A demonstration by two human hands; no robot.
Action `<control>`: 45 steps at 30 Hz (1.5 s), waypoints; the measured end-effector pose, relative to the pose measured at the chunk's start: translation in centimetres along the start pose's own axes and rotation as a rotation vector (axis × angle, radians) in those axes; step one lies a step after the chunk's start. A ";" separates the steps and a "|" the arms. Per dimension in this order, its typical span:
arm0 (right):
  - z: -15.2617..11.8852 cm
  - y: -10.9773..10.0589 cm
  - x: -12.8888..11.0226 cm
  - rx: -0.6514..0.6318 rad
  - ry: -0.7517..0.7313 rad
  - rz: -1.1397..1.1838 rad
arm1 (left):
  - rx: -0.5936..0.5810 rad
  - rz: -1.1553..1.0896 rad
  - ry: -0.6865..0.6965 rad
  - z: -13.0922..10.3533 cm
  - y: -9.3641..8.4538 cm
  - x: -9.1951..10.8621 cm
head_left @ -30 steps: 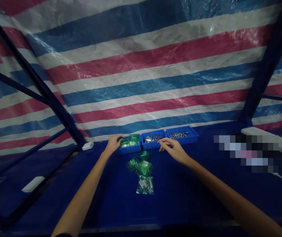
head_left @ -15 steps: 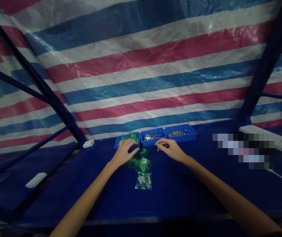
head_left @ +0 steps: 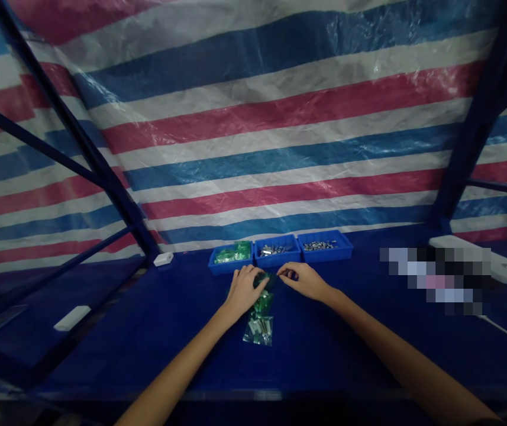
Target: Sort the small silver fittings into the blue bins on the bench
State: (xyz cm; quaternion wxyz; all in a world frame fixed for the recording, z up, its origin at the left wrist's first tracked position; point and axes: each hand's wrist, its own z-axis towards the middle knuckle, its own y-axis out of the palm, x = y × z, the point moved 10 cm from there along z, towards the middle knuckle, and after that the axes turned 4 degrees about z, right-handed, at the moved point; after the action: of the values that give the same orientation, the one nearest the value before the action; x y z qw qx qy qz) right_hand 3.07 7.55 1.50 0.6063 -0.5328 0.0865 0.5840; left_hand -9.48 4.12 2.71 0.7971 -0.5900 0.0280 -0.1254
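Left hand [head_left: 243,290]: fingers curved, thumb apart, over and beside a small see-through green plastic bag [head_left: 265,280]; can't tell if it grips the film or just rests there. Right hand [head_left: 305,280]: thumb and fingertips drawn together near the same bag's right side; can't tell if anything small is pinched.

That bag lies on the dark blue tabletop [head_left: 324,349], between the hands, partly hidden. Likely very light, soft, floppy, slick film. Best hold is probably a flat edge or corner between thumb and index; squeezing the middle would just shift whatever is inside. Film probably won't break, but could crease or slide.

Nearer the person, another crumpled green plastic bag [head_left: 262,303], then a clear plastic bag with pale, slim pieces [head_left: 259,329], lying flat. Pieces look stiff, so the clear bag should feel lumpy; take it by an empty margin. Can't tell if bags are sealed.

Farther out, three blue plastic trays in a row. Left tray [head_left: 232,268] holds more green bags, probably sliding over each other, so lift by one loose edge. Middle tray [head_left: 278,258] has shiny silvery parts [head_left: 273,251], right tray [head_left: 330,255] smaller silvery parts [head_left: 319,245]: likely hard, smooth, easy to drop, fingertip pinch only. Trays look rigid; hold by opposite walls.
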 end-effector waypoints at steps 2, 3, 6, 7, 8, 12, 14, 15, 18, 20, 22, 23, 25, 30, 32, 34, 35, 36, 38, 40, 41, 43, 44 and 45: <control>0.0 -0.2 -0.2 0.011 -0.007 -0.019 | 0.014 0.054 -0.111 0.8 0.7 -0.7; 0.0 -0.4 -0.3 0.019 -0.007 -0.026 | 0.000 0.068 -0.146 1.2 1.3 -0.9; -0.1 -0.8 -0.4 0.045 0.013 -0.063 | -0.047 -0.021 -0.167 2.2 3.2 -1.2; -0.1 -1.0 -0.4 0.054 0.024 -0.078 | -0.053 -0.104 -0.165 2.5 3.7 -1.2; -0.1 -1.2 -0.3 0.064 0.035 -0.091 | -0.051 -0.208 -0.164 2.7 4.0 -1.3; -0.2 -2.2 0.1 0.154 0.067 -0.087 | 0.006 -0.630 -0.149 3.2 3.7 -1.2; -0.2 -2.5 0.6 0.199 0.101 -0.033 | 0.050 -0.774 -0.152 3.1 3.1 -0.9; -0.2 -2.5 0.8 0.208 0.122 0.010 | 0.066 -0.846 -0.158 2.9 2.8 -0.8; -0.1 -1.7 0.7 0.187 0.140 0.159 | 0.100 -1.061 -0.179 2.5 2.3 -0.2; 0.0 -1.8 -0.1 0.201 0.110 0.211 | 0.129 -1.130 -0.191 2.2 1.8 0.0; -0.1 -2.4 -1.0 0.242 0.059 0.207 | 0.189 -1.094 -0.176 2.0 0.8 -0.1; -0.1 -2.8 -1.5 0.263 0.026 0.190 | 0.228 -1.039 -0.147 1.8 0.1 0.0; -0.3 -3.5 -2.5 0.294 -0.063 0.143 | 0.292 -0.869 -0.044 1.6 -1.6 0.5; -0.5 -3.7 -2.3 0.306 -0.099 0.031 | 0.294 -0.463 0.135 1.0 -3.2 2.2; -0.4 -3.4 -1.5 0.291 -0.021 0.049 | 0.347 -0.421 0.118 0.8 -4.1 1.4; -0.4 -3.2 -1.2 0.279 0.018 0.077 | 0.447 -0.400 0.060 0.5 -5.7 -0.4; -0.4 -3.2 -1.3 0.281 0.022 0.086 | 0.512 -0.384 0.009 0.2 -6.7 -1.8; -0.4 -3.3 -1.5 0.287 0.018 0.089 | 0.585 -0.357 -0.056 -0.1 -7.8 -3.5; -0.5 -3.5 -2.0 0.297 -0.002 0.090 | 0.679 -0.276 -0.134 -0.4 -9.8 -6.6; -0.6 -3.4 -2.6 0.290 -0.035 0.093 | 0.634 -0.181 -0.100 0.3 -10.6 -8.7; -0.6 -3.4 -2.9 0.281 -0.051 0.097 | 0.595 -0.127 -0.083 0.7 -10.7 -9.7; -0.7 -3.3 -3.2 0.270 -0.077 0.104 | 0.527 -0.030 -0.070 1.6 -10.4 -11.7; -0.7 -3.3 -3.4 0.270 -0.087 0.106 | 0.506 0.007 -0.075 1.9 -10.2 -12.7; -0.7 -3.4 -3.5 0.273 -0.094 0.106 | 0.482 0.035 -0.078 2.2 -9.9 -13.5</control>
State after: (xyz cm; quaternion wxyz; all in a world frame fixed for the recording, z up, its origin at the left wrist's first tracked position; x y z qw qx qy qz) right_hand 5.10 5.70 5.60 0.6449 -0.4122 0.1647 0.6221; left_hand -23.74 6.64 11.32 0.9174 -0.3865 -0.0235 -0.0917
